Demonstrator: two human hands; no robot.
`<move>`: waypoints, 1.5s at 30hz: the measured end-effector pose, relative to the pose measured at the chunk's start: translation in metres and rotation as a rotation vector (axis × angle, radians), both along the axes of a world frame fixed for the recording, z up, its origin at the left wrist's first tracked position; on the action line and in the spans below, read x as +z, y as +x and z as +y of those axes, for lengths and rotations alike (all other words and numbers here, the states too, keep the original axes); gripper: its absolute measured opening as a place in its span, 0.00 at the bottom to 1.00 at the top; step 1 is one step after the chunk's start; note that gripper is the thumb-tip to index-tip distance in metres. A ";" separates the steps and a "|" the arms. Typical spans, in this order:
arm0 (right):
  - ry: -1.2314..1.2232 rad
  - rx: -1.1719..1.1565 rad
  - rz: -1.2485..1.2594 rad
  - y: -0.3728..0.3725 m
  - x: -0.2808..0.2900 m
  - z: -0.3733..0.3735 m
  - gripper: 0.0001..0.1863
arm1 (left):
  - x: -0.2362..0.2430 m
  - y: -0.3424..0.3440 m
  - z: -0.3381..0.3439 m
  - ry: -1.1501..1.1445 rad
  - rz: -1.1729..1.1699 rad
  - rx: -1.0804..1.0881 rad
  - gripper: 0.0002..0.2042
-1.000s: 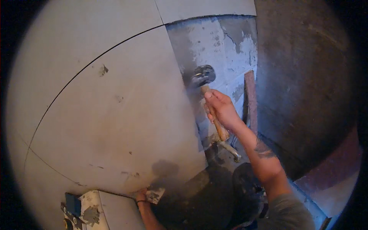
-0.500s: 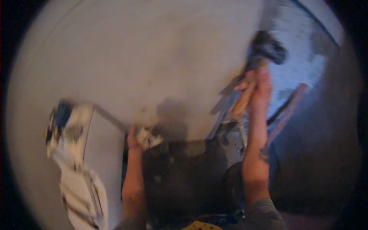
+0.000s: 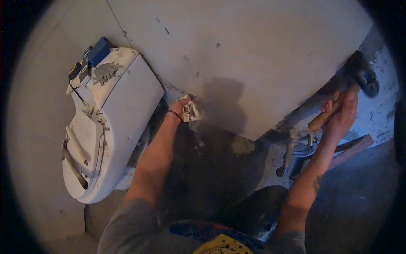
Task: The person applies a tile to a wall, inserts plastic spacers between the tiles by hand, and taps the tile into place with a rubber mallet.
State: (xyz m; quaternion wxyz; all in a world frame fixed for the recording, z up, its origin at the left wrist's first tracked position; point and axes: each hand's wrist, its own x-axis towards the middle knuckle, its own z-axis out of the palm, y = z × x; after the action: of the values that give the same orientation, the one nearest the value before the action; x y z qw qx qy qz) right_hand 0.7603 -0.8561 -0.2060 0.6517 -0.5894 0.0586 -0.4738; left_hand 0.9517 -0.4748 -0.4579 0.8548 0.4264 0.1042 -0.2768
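Observation:
My right hand (image 3: 340,110) grips the wooden handle of a mallet (image 3: 366,78) with a black head, held near the edge of a large pale panel (image 3: 270,55) where rough whitish backing (image 3: 380,114) shows. My left hand (image 3: 179,108) is closed on a small mottled whitish piece (image 3: 190,110) at the lower left part of the panel; exactly what that piece is, I cannot make out. My shadow falls on the panel between both hands.
A white toilet (image 3: 122,106) stands at left, carrying a blue block (image 3: 100,51), a tape measure (image 3: 74,70), loose tools and debris. Pipes (image 3: 289,150) and a reddish strip (image 3: 351,154) lie at right. My dark-clad leg (image 3: 262,211) is below.
My view has swung, bringing the whole toilet in at left. The mallet in my right hand now appears farther right, its head beside the panel edge. My left hand still grips the whitish piece.

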 end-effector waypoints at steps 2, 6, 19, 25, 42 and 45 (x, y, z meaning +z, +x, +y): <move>-0.066 -0.029 0.010 -0.001 0.000 0.001 0.16 | -0.001 0.001 0.000 0.108 0.067 0.040 0.10; -0.038 0.083 -0.064 -0.006 0.006 0.004 0.15 | -0.008 0.007 0.003 0.107 0.059 0.007 0.10; 0.015 -0.008 0.065 -0.009 0.015 0.010 0.23 | -0.003 0.011 -0.006 0.167 0.016 0.161 0.11; 0.074 0.033 0.009 -0.005 0.014 0.014 0.18 | -0.004 0.017 -0.006 0.182 -0.043 0.192 0.12; 0.073 0.081 0.085 -0.030 0.079 0.016 0.19 | -0.045 0.045 0.002 0.264 -0.161 0.148 0.14; -0.006 -0.041 0.053 -0.031 0.083 0.009 0.19 | -0.043 0.043 -0.001 0.175 -0.202 0.131 0.14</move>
State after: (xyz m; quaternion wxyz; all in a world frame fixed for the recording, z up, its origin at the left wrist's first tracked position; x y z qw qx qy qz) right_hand 0.7293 -0.8471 -0.1230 0.6381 -0.6025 0.0862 -0.4716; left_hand 0.9946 -0.4757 -0.5007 0.8368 0.5170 0.0691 -0.1663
